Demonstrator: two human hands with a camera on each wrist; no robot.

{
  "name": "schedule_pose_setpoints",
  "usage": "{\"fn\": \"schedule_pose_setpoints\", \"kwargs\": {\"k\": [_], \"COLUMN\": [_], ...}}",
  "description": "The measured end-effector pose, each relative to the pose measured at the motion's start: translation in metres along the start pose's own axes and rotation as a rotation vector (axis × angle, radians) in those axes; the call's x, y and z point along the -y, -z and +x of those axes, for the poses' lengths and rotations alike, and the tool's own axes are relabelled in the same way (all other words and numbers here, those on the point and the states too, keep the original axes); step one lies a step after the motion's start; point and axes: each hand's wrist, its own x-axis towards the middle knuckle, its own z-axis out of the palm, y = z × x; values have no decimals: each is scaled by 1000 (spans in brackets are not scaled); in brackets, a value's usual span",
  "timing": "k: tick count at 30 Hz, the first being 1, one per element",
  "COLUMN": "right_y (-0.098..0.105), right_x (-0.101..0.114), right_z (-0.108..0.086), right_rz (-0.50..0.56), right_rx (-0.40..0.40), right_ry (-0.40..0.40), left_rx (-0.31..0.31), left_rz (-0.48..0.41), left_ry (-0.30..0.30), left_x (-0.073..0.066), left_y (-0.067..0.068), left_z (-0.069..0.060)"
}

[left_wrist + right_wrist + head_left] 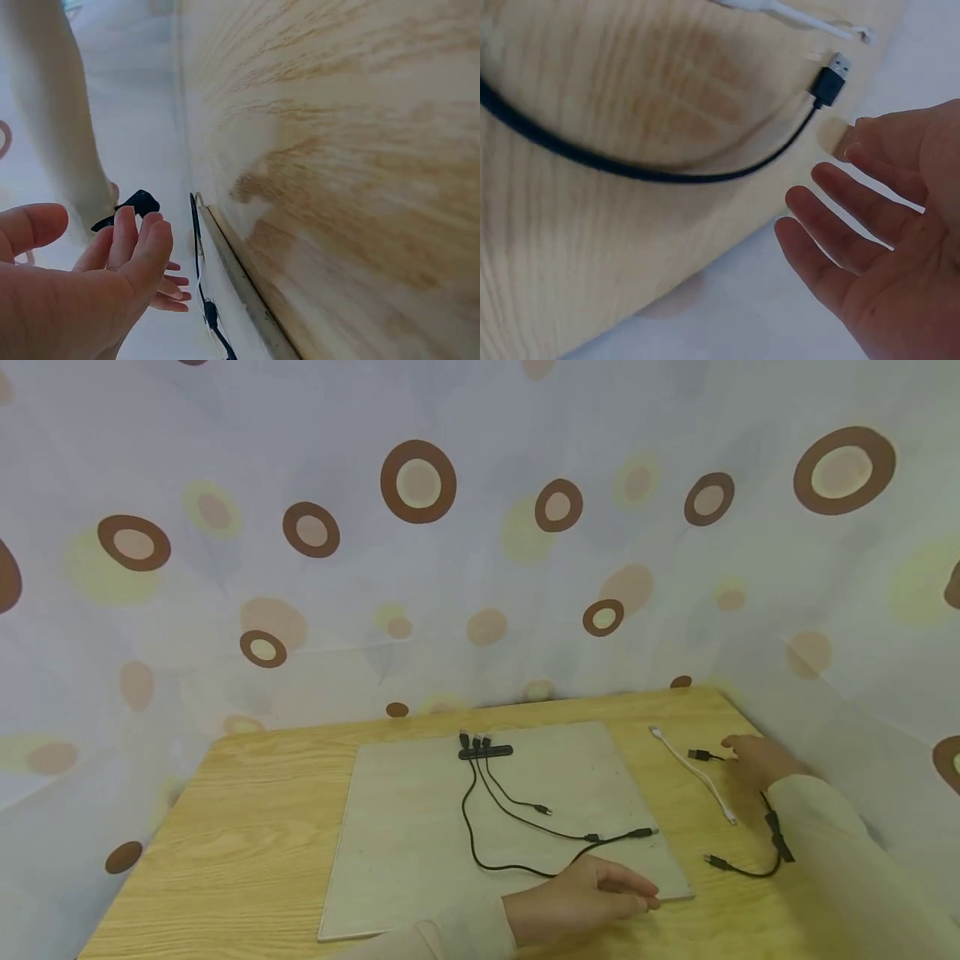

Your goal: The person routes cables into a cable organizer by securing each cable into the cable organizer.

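My right hand (759, 762) hovers by the far right of the table, beside a black USB cable (705, 178). In the right wrist view its fingers are spread and loosely bent, apart from the USB-A plug (829, 81). The sleeve hides part of this cable in the head view; its other plug (718, 862) lies toward the front, near a black tie (782, 847). My left hand (577, 897) is over the front edge of a pale board (405, 827), fingers relaxed and holding nothing. Just behind it, a black cable (517, 867) curves across the board.
Three black cables run from a black cable holder (501, 751) at the board's back, their ends pointing right. Right of the board, a short white cable (699, 774) lies on the wooden table (225, 835). Patterned curtain (480, 568) borders the table at back and right.
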Motion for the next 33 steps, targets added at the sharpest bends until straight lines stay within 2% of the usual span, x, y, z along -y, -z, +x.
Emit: {"fn": "schedule_pose_setpoints", "kwargs": {"k": [8, 14, 18, 27, 33], "right_y": [-14, -26, -25, -22, -28], "right_x": [1, -2, 6, 11, 12], "right_z": [-3, 1, 3, 4, 1], "right_rz": [30, 82, 69, 50, 40], "right_rx": [-6, -28, -51, 4, -45], "right_ry": [-16, -86, -62, -76, -66], "left_rx": [14, 3, -11, 0, 21], "left_rz": [7, 20, 45, 45, 14], "left_ry": [4, 23, 29, 38, 31], "left_x": [-1, 1, 1, 0, -1], "left_y": [-2, -3, -5, -6, -3], "left_z": [1, 3, 4, 6, 6]}}
